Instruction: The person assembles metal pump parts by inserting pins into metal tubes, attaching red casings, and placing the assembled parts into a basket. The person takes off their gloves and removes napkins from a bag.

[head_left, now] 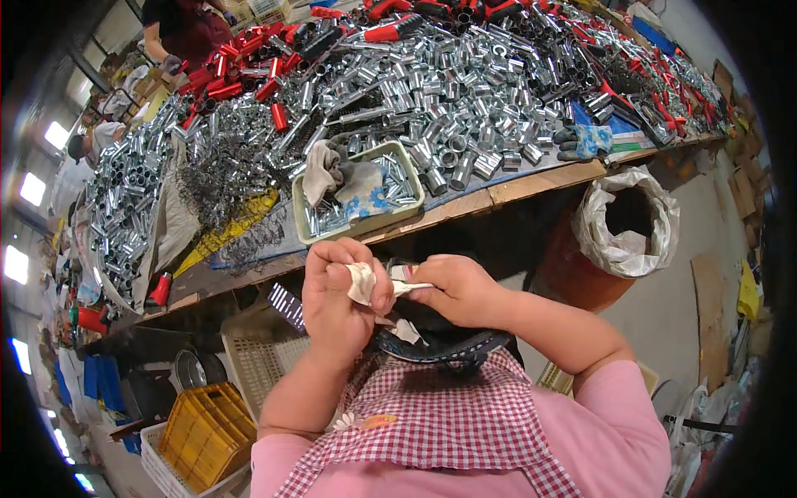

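Note:
In front of my chest, both hands are closed on a white crumpled strip (361, 285) of thin material; whether it is cloth or paper I cannot tell. My left hand (336, 303) wraps its fingers around one part, and a crumpled end shows by the thumb. My right hand (465, 289) pinches the other part between thumb and fingers. A loose white scrap (405, 332) hangs below them, over a dark item (444, 350) at my lap. Just beyond my hands, a pale green tray (365, 230) holds small metal pieces, a grey cloth (321, 173) and a blue-patterned work glove (362, 195).
Chrome metal tubes (452, 100) heap across the table, with red tubes (224, 79) and dark wire springs (237, 162) at left. Another glove (589, 141) lies near the edge. A lined bin (664, 245) stands right; yellow (207, 436) and beige crates (249, 344) sit left. A person (187, 33) stands across the table.

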The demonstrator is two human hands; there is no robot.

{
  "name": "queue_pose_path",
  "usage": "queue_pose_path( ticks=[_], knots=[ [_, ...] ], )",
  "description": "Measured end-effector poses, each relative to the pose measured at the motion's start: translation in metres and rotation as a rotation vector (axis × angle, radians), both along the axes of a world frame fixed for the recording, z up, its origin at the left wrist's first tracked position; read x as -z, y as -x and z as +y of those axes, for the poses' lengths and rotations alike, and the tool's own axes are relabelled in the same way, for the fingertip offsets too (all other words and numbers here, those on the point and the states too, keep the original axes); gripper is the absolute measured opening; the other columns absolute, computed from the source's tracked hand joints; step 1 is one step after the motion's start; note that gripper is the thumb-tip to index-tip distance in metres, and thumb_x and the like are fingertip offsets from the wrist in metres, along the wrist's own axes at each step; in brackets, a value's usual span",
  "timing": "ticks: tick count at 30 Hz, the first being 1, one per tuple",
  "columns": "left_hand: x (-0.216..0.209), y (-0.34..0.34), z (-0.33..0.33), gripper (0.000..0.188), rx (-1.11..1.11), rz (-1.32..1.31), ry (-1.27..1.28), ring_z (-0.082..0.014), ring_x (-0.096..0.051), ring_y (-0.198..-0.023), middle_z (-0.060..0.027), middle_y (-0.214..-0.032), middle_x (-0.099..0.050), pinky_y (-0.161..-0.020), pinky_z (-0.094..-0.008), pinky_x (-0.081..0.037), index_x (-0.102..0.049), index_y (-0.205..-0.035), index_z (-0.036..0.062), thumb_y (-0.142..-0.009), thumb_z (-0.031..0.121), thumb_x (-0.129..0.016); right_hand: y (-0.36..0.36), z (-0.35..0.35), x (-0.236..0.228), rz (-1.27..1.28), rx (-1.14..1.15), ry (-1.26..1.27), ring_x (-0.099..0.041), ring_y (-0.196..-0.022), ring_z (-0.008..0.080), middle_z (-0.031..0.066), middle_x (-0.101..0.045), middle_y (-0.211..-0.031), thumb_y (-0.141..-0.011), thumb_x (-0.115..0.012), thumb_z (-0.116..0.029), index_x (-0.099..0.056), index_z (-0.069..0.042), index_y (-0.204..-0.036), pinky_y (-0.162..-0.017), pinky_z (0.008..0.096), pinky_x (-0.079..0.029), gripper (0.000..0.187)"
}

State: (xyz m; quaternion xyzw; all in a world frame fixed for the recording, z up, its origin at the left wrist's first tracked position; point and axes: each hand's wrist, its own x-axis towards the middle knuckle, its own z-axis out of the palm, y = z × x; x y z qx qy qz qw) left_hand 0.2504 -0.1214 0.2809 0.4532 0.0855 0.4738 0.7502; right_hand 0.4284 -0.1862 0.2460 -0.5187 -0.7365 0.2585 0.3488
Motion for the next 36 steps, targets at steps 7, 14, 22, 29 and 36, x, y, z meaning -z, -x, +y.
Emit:
queue_pose_path(
  ticks=[7,14,22,29,36],
  knots=[
    [-0.006,0.020,-0.020,0.027,0.170,-0.012,-0.009,-0.0163,-0.047,-0.056,-0.0083,-0.088,-0.046,-0.051,-0.0303,-0.039,-0.042,-0.098,0.0096,-0.099,0.035,-0.052,0.016,-0.013,-0.006,-0.082,0.048,0.251,-0.064,-0.079,0.0399,0.0208,-0.066,-0.083,-0.092,-0.056,-0.023,-0.065,-0.006,-0.099,-0.071,0.0470,-0.050,0.020],
    [0.009,0.029,-0.020,0.054,0.008,0.066,-0.073,-0.0313,-0.060,-0.095,-0.0131,-0.112,-0.051,-0.090,-0.0470,-0.047,-0.037,-0.130,0.0096,-0.091,0.037,-0.063,0.017,0.005,-0.015,0.413,0.004,0.368,-0.067,-0.089,0.0299,0.0187,-0.068,-0.095,-0.090,-0.059,-0.015,-0.066,-0.003,-0.108,-0.080,0.0372,-0.051,0.023],
    [0.029,0.045,-0.021,0.124,-0.515,0.608,-1.001,-0.0327,-0.044,-0.126,-0.0168,-0.138,-0.042,-0.106,-0.0463,-0.033,-0.024,-0.145,0.0086,-0.048,0.037,-0.095,0.020,0.008,-0.016,0.585,0.015,0.681,-0.065,-0.088,0.0161,0.0142,-0.070,-0.101,-0.091,-0.058,-0.016,-0.063,-0.001,-0.119,-0.081,0.0309,-0.050,0.032],
    [0.023,0.043,-0.008,0.063,-0.337,0.701,-0.741,-0.0295,-0.061,-0.101,-0.0160,-0.112,-0.060,-0.085,-0.0358,-0.049,-0.049,-0.128,0.0039,-0.072,0.009,-0.077,0.020,0.001,-0.021,0.384,0.069,0.365,-0.057,-0.071,0.0100,0.0065,-0.064,-0.081,-0.079,-0.067,-0.017,-0.062,0.000,-0.115,-0.065,0.0282,-0.048,0.040],
    [0.020,0.031,-0.009,0.051,-0.201,1.201,-0.934,-0.0364,-0.064,-0.091,-0.0175,-0.102,-0.064,-0.078,-0.0411,-0.051,-0.056,-0.119,0.0036,-0.070,0.006,-0.070,0.012,-0.015,-0.043,0.299,0.009,0.294,-0.058,-0.061,0.0120,0.0027,-0.055,-0.066,-0.070,-0.075,-0.023,-0.055,-0.006,-0.116,-0.058,0.0305,-0.047,0.053]
  ],
)
